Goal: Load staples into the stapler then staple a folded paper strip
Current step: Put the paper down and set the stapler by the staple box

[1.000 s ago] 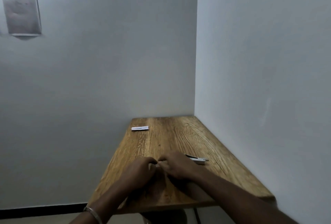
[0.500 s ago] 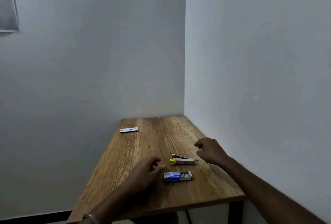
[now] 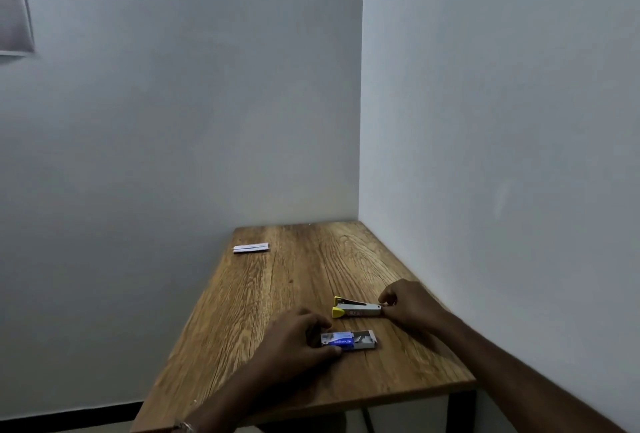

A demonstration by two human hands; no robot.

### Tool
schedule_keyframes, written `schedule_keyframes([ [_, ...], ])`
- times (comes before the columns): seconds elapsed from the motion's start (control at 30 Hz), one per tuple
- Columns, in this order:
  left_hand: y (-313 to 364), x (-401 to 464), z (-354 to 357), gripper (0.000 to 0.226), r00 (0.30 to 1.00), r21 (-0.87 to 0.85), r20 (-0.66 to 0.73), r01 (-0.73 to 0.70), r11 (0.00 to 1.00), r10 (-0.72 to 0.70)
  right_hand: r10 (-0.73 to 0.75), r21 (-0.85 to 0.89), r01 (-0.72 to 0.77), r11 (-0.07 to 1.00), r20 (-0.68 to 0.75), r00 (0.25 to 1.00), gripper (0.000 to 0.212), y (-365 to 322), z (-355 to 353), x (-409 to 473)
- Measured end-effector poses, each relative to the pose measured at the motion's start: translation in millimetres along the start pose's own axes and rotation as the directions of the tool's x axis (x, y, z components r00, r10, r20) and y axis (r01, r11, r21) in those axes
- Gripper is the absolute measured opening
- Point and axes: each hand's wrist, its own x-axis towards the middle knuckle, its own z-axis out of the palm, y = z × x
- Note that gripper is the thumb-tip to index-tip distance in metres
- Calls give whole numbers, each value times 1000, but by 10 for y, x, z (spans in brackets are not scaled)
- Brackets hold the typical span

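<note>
A small grey stapler with a yellow tip lies on the wooden table, yellow end to the left. My right hand pinches its right end. In front of it lies a blue staple box, its tray slid partly out to the right. My left hand holds the box's left end between thumb and fingers. A folded white paper strip lies far back near the table's left edge.
White walls close the table in at the back and along its right side. The table's front edge is near me, and a grey sheet hangs on the wall at the upper left.
My hands have parted, uncovering the stapler and the staple box. The right hand swung out to the right and then came onto the stapler's end. The left hand took hold of the box.
</note>
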Motion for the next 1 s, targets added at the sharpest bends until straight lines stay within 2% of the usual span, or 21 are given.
schedule_keyframes([
  [0.27,27,-9,-18,43,1000,14,-11,-8,1000,8,-30,23,31,999,-39,999,9,58,11,-35],
  [0.43,35,-18,-12,36,1000,-6,-31,7,1000,-7,-39,113,54,992,-132,991,12,38,-67,-54],
  [0.57,38,-34,-15,30,996,-33,-85,23,999,-26,-101,199,136,971,-174,980,20,-114,-104,-89],
  [0.77,38,-48,-18,32,993,-7,-119,25,1000,-26,-244,252,257,933,-79,966,21,-396,71,-194],
  [1.0,28,-50,-5,34,992,7,-128,19,1000,-18,-292,182,299,937,-69,954,13,-416,247,-243],
])
